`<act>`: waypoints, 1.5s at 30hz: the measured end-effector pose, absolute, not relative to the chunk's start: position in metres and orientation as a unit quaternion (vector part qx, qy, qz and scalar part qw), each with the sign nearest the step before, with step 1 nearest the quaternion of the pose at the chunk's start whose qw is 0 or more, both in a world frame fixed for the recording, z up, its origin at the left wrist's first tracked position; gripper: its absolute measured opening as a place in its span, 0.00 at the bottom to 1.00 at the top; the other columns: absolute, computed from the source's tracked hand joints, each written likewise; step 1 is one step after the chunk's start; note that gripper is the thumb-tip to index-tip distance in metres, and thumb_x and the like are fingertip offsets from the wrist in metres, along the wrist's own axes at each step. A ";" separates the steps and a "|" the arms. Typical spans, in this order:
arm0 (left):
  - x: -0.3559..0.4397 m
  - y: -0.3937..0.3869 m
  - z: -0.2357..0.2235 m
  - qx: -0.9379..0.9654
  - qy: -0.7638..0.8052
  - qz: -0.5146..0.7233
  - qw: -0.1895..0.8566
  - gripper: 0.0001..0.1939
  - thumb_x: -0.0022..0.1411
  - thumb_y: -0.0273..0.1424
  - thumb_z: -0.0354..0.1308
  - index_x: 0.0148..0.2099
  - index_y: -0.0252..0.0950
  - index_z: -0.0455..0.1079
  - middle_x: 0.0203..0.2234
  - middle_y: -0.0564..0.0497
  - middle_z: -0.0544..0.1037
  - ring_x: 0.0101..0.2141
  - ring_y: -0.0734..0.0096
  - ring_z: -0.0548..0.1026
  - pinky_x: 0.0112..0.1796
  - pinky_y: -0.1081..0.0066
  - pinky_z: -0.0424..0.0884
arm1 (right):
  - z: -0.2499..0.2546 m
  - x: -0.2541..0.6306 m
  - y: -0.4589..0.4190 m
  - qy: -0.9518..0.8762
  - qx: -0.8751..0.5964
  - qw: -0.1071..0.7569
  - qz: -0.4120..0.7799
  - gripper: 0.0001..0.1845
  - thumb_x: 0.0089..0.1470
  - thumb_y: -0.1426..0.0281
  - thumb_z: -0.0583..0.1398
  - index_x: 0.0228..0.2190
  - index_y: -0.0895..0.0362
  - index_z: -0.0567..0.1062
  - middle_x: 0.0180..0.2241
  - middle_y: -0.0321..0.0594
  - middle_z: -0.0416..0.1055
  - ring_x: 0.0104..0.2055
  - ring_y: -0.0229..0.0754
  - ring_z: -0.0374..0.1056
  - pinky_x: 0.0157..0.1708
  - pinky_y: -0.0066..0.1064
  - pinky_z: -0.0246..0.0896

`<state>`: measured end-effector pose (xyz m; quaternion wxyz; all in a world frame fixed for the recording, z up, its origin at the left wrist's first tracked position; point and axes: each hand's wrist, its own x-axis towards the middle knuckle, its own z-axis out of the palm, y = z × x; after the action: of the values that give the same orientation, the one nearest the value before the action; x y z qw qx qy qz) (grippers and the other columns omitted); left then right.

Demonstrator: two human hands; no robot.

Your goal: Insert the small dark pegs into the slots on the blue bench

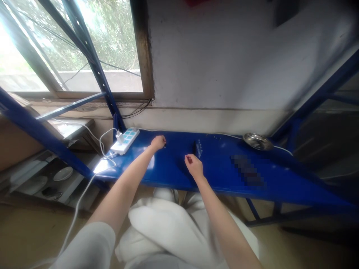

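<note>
My left hand [158,142] is closed low over the blue shelf [168,170], its fingers curled. A tiny dark piece [165,145] shows at its fingertips, too small to name. My right hand [194,165] is raised slightly above the shelf nearer to me, thumb and fingers pinched together. Whatever it may hold is hidden. Just beyond the right hand stands a small black block [194,146], with a row of small clear pieces [199,148] along its right side.
A white power strip [125,141] with a plugged-in charger lies at the shelf's left end. A shiny metal bowl [257,141] sits at the back right, near a blurred-out dark object [247,170]. Tiny bits [217,138] lie along the back. Blue posts [102,80] flank the shelf.
</note>
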<state>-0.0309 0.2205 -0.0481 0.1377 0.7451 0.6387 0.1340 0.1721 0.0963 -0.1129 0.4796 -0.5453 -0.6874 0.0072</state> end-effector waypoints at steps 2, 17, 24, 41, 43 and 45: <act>-0.031 0.221 -0.047 0.747 0.638 0.131 0.136 0.08 0.54 0.29 0.56 0.39 0.37 0.71 0.35 0.49 0.76 0.34 0.70 0.73 0.34 0.75 0.66 | -0.117 0.173 0.096 -0.680 -0.551 0.484 0.005 0.17 0.56 0.62 0.50 0.29 0.58 0.73 0.25 0.40 0.73 0.25 0.38 0.68 0.24 0.27 0.61; -0.030 0.223 -0.049 0.728 0.657 0.137 0.142 0.08 0.51 0.31 0.58 0.36 0.35 0.70 0.32 0.49 0.76 0.32 0.71 0.73 0.31 0.76 0.66 | -0.122 0.176 0.097 -0.641 -0.588 0.492 0.040 0.17 0.55 0.60 0.50 0.28 0.57 0.73 0.24 0.41 0.73 0.26 0.39 0.68 0.26 0.29 0.60; -0.027 0.231 -0.056 0.734 0.655 0.124 0.128 0.12 0.48 0.29 0.57 0.38 0.35 0.68 0.32 0.48 0.76 0.32 0.69 0.73 0.31 0.75 0.66 | -0.119 0.176 0.095 -0.644 -0.589 0.486 0.038 0.17 0.55 0.60 0.50 0.28 0.57 0.73 0.24 0.41 0.72 0.25 0.39 0.68 0.25 0.28 0.60; -0.025 0.230 -0.076 0.745 0.649 0.078 0.133 0.12 0.50 0.29 0.58 0.39 0.32 0.72 0.36 0.44 0.76 0.39 0.63 0.74 0.39 0.73 0.68 | -0.118 0.176 0.093 -0.655 -0.583 0.477 0.061 0.17 0.55 0.60 0.49 0.29 0.56 0.73 0.26 0.41 0.73 0.27 0.41 0.69 0.26 0.30 0.63; -0.024 0.230 -0.076 0.742 0.652 0.075 0.140 0.12 0.50 0.30 0.58 0.39 0.31 0.72 0.36 0.44 0.76 0.38 0.63 0.74 0.38 0.74 0.68 | -0.118 0.176 0.093 -0.652 -0.586 0.478 0.059 0.16 0.54 0.60 0.50 0.29 0.56 0.73 0.26 0.41 0.73 0.27 0.41 0.69 0.26 0.30 0.62; -0.024 0.229 -0.076 0.736 0.657 0.074 0.147 0.13 0.51 0.31 0.58 0.40 0.31 0.71 0.36 0.43 0.76 0.37 0.64 0.74 0.37 0.74 0.68 | -0.118 0.176 0.093 -0.651 -0.587 0.477 0.061 0.16 0.54 0.61 0.50 0.29 0.56 0.72 0.26 0.41 0.73 0.27 0.41 0.69 0.26 0.29 0.62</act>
<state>-0.0239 0.2291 -0.0758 0.1470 0.7360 0.6566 0.0740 0.1763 0.0930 -0.1181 0.4773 -0.5875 -0.6506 0.0609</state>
